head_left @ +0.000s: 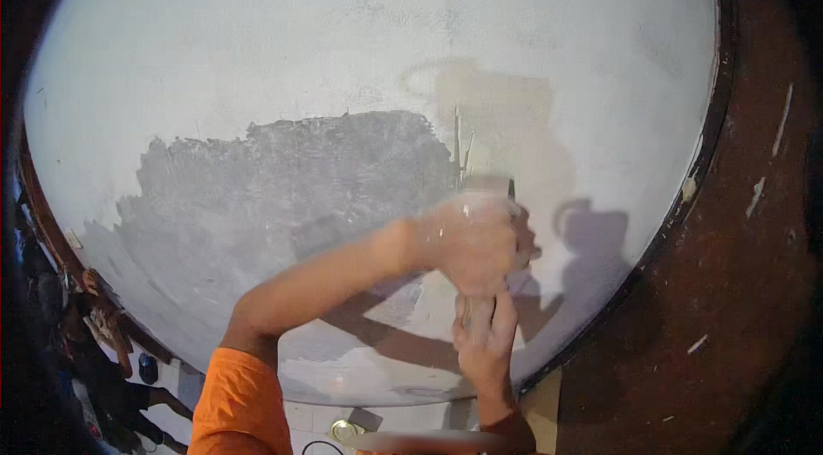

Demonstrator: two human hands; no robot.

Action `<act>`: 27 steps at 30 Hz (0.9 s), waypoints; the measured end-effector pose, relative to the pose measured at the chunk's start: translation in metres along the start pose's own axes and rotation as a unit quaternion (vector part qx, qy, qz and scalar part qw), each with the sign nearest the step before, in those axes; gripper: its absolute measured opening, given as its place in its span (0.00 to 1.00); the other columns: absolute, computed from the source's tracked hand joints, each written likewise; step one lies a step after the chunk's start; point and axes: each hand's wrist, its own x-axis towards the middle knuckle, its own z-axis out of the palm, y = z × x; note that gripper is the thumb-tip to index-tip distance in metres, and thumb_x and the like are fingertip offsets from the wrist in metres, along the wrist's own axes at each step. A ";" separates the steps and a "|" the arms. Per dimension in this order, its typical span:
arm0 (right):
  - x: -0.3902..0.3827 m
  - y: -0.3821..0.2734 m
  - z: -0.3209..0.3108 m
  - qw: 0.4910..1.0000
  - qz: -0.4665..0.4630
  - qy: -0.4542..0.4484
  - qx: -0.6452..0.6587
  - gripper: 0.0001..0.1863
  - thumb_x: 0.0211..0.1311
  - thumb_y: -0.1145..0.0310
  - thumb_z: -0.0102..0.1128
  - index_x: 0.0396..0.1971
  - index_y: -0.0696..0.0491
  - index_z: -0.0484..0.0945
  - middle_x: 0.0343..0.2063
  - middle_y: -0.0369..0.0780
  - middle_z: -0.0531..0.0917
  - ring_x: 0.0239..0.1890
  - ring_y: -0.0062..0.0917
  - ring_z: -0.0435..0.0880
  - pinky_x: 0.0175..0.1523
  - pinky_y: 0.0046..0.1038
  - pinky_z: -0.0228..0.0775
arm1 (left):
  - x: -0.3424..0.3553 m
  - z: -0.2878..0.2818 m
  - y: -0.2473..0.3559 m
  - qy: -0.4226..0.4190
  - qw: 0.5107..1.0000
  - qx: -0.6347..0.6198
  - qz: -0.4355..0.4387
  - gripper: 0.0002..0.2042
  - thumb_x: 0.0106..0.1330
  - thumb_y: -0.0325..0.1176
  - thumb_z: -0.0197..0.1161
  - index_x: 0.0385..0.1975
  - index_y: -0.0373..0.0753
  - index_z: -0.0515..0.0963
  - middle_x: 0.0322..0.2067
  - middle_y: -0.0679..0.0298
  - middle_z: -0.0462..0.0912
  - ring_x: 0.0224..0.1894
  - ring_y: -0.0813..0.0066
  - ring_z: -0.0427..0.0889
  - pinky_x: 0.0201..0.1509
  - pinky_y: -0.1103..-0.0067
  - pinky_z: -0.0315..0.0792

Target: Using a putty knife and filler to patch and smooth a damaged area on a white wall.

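Observation:
A scraper with a flat, wide blade (490,186) stands against a white painted wall (566,18), its handle pointing down. My left hand (482,236) reaches across from the left and wraps round the upper part of the scraper, just below the blade. Lower down, my right hand (487,339) is closed round the handle, with its fingers curled. Left of the blade, a large patch of bare grey surface (309,163) has ragged edges where white paint ends. Thin dark scrape lines (463,142) run upward from the blade. My left hand hides much of the tool and is slightly blurred.
A dark brown panel with pale streaks (729,283) borders the wall on the right. At the lower left another person (103,361) is partly seen. A small round shiny thing (344,430) lies at the bottom. Shadows of my arms fall on the wall.

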 end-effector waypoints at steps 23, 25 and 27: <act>0.024 -0.030 0.019 0.994 -0.096 -0.015 -0.056 0.13 0.77 0.62 0.41 0.35 0.55 0.67 0.23 0.33 0.69 0.18 0.14 0.63 0.20 0.17 0.56 | 0.007 -0.040 -0.022 -0.064 0.995 0.065 -0.023 0.18 0.49 0.43 0.58 0.31 0.35 0.82 0.21 0.60 0.82 0.31 0.61 0.83 0.44 0.70 0.76; 0.012 -0.009 0.008 0.994 -0.089 0.012 -0.066 0.13 0.77 0.62 0.41 0.35 0.55 0.67 0.23 0.33 0.69 0.18 0.14 0.63 0.21 0.17 0.56 | 0.006 -0.018 -0.012 0.011 0.996 0.085 0.015 0.19 0.49 0.44 0.58 0.32 0.37 0.83 0.22 0.60 0.82 0.31 0.61 0.83 0.44 0.70 0.77; 0.011 -0.009 0.009 0.994 -0.080 0.027 -0.069 0.13 0.77 0.61 0.41 0.35 0.55 0.67 0.23 0.33 0.69 0.19 0.13 0.63 0.21 0.17 0.57 | 0.006 -0.020 -0.009 -0.041 0.996 0.081 0.008 0.19 0.49 0.45 0.58 0.32 0.37 0.83 0.22 0.60 0.82 0.31 0.61 0.83 0.45 0.70 0.77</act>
